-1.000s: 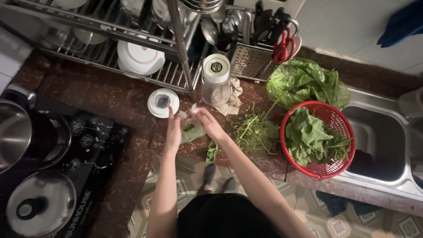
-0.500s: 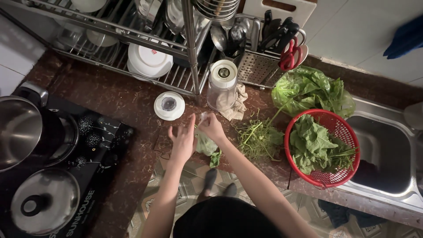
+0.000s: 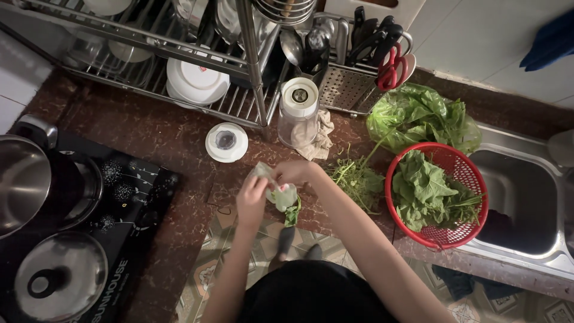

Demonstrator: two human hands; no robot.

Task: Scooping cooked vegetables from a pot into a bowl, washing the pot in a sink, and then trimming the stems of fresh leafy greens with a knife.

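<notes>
Green leafy stem (image 3: 286, 200): pinched in the grip of both my left hand (image 3: 251, 200) and right hand (image 3: 296, 173), held over the bench (image 3: 173, 137) edge, long axis hanging down toward me (left hand nearer its lower end). Red basket (image 3: 436, 239) of greens lies to my right.

Left hand (image 3: 251, 200) and right hand (image 3: 294, 173) close together, fingers curled, forearms converging

At twelve o'clock a dish rack (image 3: 197, 54); below it a blender jar (image 3: 298, 113) and white lid (image 3: 226, 142). At three, a red basket (image 3: 472, 179) of greens beside the sink (image 3: 526, 197). At nine, pots on a stove (image 3: 137, 203).
</notes>
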